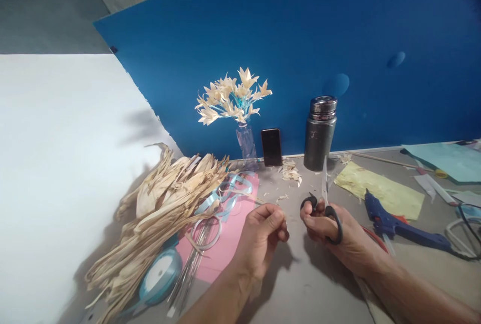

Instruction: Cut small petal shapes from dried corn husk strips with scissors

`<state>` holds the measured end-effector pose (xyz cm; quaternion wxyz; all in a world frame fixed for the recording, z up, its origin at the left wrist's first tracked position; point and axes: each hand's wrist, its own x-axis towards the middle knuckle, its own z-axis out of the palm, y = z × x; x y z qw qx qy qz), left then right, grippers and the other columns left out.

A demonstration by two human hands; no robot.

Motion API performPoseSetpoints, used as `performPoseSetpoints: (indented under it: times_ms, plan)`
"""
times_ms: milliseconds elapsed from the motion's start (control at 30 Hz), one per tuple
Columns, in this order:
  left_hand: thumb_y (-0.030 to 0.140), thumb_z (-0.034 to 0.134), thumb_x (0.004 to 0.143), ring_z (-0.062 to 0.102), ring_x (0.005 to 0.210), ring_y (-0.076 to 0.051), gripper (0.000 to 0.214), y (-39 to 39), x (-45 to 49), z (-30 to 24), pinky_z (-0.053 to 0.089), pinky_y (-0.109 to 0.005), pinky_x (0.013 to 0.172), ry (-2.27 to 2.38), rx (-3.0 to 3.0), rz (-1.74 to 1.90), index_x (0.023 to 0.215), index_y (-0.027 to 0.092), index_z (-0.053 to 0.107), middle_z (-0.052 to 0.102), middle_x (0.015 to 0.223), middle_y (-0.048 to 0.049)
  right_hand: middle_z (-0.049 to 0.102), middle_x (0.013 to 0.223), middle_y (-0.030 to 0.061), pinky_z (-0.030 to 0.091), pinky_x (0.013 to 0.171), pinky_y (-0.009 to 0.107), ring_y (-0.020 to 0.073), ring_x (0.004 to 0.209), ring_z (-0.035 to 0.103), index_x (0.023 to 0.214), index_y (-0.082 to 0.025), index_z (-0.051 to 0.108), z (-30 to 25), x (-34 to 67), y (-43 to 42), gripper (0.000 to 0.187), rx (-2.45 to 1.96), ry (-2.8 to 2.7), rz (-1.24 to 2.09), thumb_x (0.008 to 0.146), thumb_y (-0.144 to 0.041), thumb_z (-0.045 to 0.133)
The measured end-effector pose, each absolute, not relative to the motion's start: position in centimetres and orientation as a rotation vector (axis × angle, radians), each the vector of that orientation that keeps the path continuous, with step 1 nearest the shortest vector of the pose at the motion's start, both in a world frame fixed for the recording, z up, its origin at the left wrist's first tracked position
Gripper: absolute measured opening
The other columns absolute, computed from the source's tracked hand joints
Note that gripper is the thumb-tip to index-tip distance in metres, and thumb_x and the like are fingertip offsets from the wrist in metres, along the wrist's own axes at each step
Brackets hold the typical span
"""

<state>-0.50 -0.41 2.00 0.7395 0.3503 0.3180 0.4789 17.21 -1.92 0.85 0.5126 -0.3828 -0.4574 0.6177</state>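
Observation:
My left hand (pixel 267 231) is closed in a pinch above the table, thumb pressed to the fingers; whatever it may hold is too small or hidden to name. My right hand (pixel 330 223) grips a pair of black-handled scissors (pixel 325 183), its fingers around the handles and the blades pointing up and away. The two hands are a short way apart and do not touch. Beside my left hand lies a pink sheet (pixel 221 249) with light blue ribbon (pixel 235 193) and a bundle of thin wires (pixel 193 259) on it.
Dried corn husks (pixel 165 213) and a ribbon spool (pixel 161 274) lie left. Against the blue board (pixel 300 38) stand a glass vase (pixel 246 146) of husk flowers (pixel 233 96), a phone (pixel 271 147) and a dark flask (pixel 320 133). A blue glue gun (pixel 402 226) and yellow paper (pixel 379 188) lie right.

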Motion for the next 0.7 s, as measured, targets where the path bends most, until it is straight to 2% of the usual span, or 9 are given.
performPoseSetpoints:
  times_ms: [100, 200, 300, 400, 533, 700]
  plan:
    - [0.034, 0.087, 0.065, 0.048, 0.051, -0.008, 0.032, -0.3, -0.6, 2.2, 0.036, -0.023, 0.056, 0.758, 0.822, 1.026, 0.063, 0.014, 0.061, 0.054, 0.055, 0.0030, 0.051, 0.070, -0.0046, 0.032, 0.057, 0.025, 0.0131, 0.063, 0.041, 0.095, -0.020, 0.061, 1.1, 17.2, -2.1, 0.031, -1.064, -1.152, 1.406, 0.078, -0.043, 0.074]
    - [0.032, 0.088, 0.063, 0.046, 0.049, -0.008, 0.032, -0.5, -0.4, 2.1, 0.036, -0.023, 0.055, 0.779, 0.846, 1.002, 0.060, 0.015, 0.061, 0.052, 0.052, 0.0036, 0.057, 0.073, -0.0031, 0.034, 0.056, 0.025, 0.0136, 0.063, 0.044, 0.091, -0.020, 0.061, 1.6, 17.0, -2.6, 0.031, -1.127, -1.262, 1.398, 0.075, -0.042, 0.076]
    - [0.040, 0.083, 0.069, 0.048, 0.051, -0.009, 0.034, -0.8, -0.2, 1.9, 0.037, -0.024, 0.056, 0.769, 0.838, 0.999, 0.063, 0.014, 0.062, 0.056, 0.056, 0.0009, 0.053, 0.066, -0.0046, 0.033, 0.054, 0.025, 0.0132, 0.059, 0.043, 0.088, -0.020, 0.060, 1.9, 16.6, -2.9, 0.028, -1.213, -1.307, 1.328, 0.077, -0.041, 0.074]
    - [0.046, 0.077, 0.076, 0.053, 0.056, -0.011, 0.035, -1.2, 0.1, 1.7, 0.040, -0.026, 0.059, 0.708, 0.824, 1.002, 0.074, 0.013, 0.066, 0.062, 0.068, -0.0026, 0.056, 0.068, -0.0039, 0.035, 0.057, 0.026, 0.0144, 0.062, 0.047, 0.086, -0.021, 0.060, 2.0, 16.3, -3.0, 0.027, -1.237, -1.268, 1.193, 0.079, -0.044, 0.070]
    - [0.031, 0.084, 0.069, 0.051, 0.057, -0.009, 0.027, -1.6, 0.5, 1.4, 0.037, -0.024, 0.059, 0.736, 0.842, 1.034, 0.078, 0.016, 0.063, 0.059, 0.068, 0.0016, 0.057, 0.064, -0.0036, 0.037, 0.058, 0.026, 0.0160, 0.061, 0.051, 0.081, -0.021, 0.058, 2.5, 15.5, -3.2, 0.030, -1.217, -1.185, 1.179, 0.075, -0.047, 0.072]
    - [0.023, 0.077, 0.073, 0.050, 0.062, -0.010, 0.018, -1.4, 0.4, 1.6, 0.037, -0.025, 0.064, 0.810, 0.908, 1.051, 0.070, 0.016, 0.060, 0.059, 0.068, 0.0009, 0.060, 0.070, -0.0011, 0.036, 0.057, 0.026, 0.0157, 0.062, 0.049, 0.083, -0.020, 0.058, 2.6, 15.6, -3.1, 0.028, -1.170, -1.239, 1.295, 0.077, -0.045, 0.069]
